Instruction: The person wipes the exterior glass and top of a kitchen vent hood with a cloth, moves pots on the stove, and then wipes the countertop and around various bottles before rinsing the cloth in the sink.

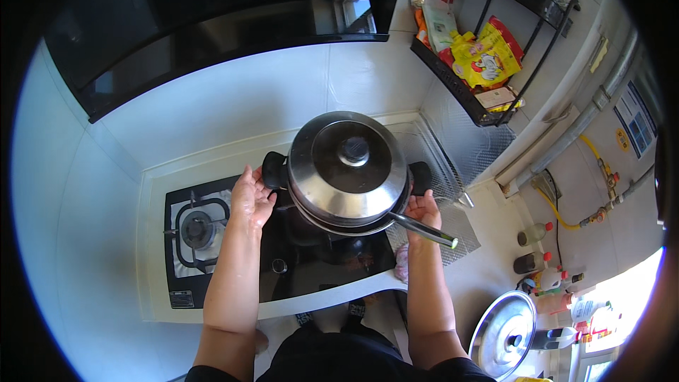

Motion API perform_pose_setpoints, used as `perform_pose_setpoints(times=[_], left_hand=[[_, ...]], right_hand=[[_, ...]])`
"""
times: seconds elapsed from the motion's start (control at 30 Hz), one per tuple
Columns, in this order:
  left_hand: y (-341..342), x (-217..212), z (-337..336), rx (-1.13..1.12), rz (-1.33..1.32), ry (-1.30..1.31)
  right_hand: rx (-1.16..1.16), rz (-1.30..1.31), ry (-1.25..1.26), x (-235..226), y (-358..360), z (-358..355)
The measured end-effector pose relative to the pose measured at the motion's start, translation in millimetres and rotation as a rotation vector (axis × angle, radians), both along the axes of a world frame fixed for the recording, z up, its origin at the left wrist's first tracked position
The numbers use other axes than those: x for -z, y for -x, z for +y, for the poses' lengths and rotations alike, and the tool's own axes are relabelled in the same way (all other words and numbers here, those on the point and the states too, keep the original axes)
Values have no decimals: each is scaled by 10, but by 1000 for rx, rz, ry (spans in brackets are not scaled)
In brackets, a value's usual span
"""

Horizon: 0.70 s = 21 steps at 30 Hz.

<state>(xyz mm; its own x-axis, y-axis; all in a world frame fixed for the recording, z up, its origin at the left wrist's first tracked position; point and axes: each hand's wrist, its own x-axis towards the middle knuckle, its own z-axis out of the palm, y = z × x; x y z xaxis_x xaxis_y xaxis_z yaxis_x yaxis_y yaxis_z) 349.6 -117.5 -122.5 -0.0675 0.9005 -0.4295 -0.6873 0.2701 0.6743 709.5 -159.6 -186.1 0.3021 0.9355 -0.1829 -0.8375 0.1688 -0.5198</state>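
Your two forearms rise from the lower edge toward the stove (283, 269), a black glass gas hob set in a white counter. Above its right-hand burner sits the pot (346, 170), a wide steel one with a domed steel lid (350, 159) and a dark knob at the centre. It has a black side handle on each flank. A second, slimmer steel handle (424, 230) juts out below the pot toward your right wrist, so a pan seems to sit under or against it; you cannot tell which from here.

Your left hand (251, 198) lies spread, fingers half open, just beside the left black handle (274, 170), touching or all but touching it. Your right hand (424, 211) is likewise loosely open near the right black handle (420, 175), closed on nothing.

Judge the pot as heavy and rigid, with polished walls that would slip and may be hot. The lid rests loose and could slide if tilted. Take it by both black handles, level.

Left of the pot the other burner (198, 230) stands bare, and another steel lid (503, 336) lies on the counter at your lower right
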Motion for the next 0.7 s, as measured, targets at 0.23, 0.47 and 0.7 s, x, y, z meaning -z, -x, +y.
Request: perform_pose_setpoints(times=[0.23, 0.47, 0.7], left_hand=[[500, 273, -59, -59, 0, 59], [598, 368, -73, -79, -18, 60], [304, 577, -142, -179, 28, 44]], right_hand=[[-16, -31, 30, 169, 469, 222], [-59, -46, 43, 119, 552, 295], [4, -23, 89, 69, 565, -42]])
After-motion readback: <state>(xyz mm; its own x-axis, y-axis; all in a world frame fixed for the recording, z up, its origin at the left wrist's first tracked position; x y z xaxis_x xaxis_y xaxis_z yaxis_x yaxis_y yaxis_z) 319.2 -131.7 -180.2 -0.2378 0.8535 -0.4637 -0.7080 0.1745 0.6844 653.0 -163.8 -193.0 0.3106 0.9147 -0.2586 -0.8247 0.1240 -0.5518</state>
